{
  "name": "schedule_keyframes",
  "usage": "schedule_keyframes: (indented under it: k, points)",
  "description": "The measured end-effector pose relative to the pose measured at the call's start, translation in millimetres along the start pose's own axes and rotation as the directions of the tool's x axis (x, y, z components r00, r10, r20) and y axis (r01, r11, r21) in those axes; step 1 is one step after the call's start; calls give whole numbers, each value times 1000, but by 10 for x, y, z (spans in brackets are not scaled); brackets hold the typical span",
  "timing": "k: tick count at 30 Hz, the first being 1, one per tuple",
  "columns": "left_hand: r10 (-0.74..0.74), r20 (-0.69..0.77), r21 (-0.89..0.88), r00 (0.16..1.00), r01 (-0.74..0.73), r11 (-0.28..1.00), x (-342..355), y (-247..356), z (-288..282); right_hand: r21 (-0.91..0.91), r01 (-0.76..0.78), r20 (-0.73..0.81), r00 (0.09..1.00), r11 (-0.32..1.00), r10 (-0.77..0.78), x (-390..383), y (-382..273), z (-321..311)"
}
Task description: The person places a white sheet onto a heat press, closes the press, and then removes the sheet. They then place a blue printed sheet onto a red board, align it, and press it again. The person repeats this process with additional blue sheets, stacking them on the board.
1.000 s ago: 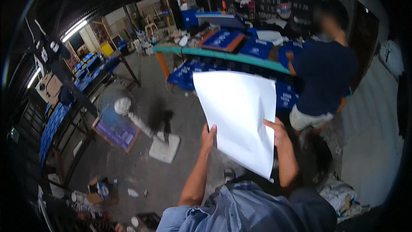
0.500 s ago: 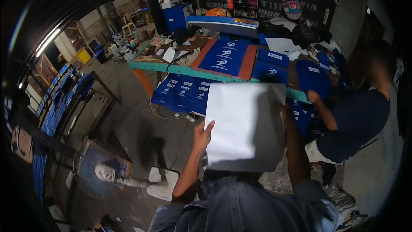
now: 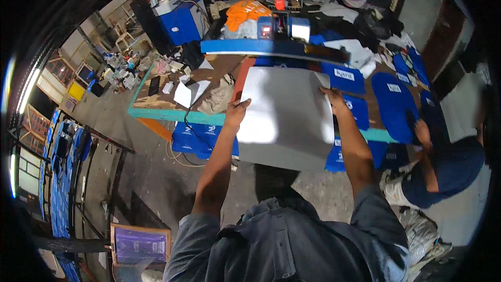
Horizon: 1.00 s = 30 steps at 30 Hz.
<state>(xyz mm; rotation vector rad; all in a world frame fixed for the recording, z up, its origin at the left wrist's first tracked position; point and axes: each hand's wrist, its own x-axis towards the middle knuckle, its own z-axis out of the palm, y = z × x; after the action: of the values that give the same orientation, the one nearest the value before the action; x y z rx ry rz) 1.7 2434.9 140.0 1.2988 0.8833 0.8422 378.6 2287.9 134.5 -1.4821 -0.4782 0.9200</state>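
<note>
A large white sheet (image 3: pixel 284 109) is stretched between my two hands, its far part over the heat press's reddish pad (image 3: pixel 242 77) and its near edge hanging past the table front. My left hand (image 3: pixel 237 114) pinches its left edge, while my right hand (image 3: pixel 334 101) grips the right edge near the far corner. Just beyond the sheet is the raised blue upper plate (image 3: pixel 250 47) of the heat press. A strip of blue fabric (image 3: pixel 274 62) shows under that plate; the sheet hides the rest. Right of the sheet lie printed blue fabric pieces (image 3: pixel 343 77).
A person (image 3: pixel 443 172) at the right reaches toward a blue cut piece (image 3: pixel 394 107) on the teal-edged table (image 3: pixel 151 112). Crumpled beige cloth (image 3: pixel 216 96), a phone (image 3: pixel 154 85) and scraps lie left of the press. A purple-meshed frame (image 3: pixel 140 245) stands at the lower left.
Both hands have carried the white sheet forward from near my body to over the press pad. My view has shifted closer to the table. The other person's hand has moved right.
</note>
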Motion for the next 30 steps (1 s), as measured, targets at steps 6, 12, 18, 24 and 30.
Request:
schedule_keyframes:
  k: [6,12,18,24,30]
  points:
    - [-27,-39,229,999,35,973,1228,-275,83,-268,-23,-144,989,963,-16,801,-80,70]
    - [215,112,373,970,-242,896,1233,-422,-127,-371,138,-111,975,918,-191,607,318,-118]
    - [201,264,-6,943,-207,978,805,-330,-478,-416,177,-259,917,892,-303,724,563,50]
    - [98,8,562,995,-86,822,930,-125,-547,-630,48,-326,889,775,-320,420,243,320]
    - [49,201,624,978,-167,764,855,-41,-728,-760,143,-254,833,634,-492,313,568,155]
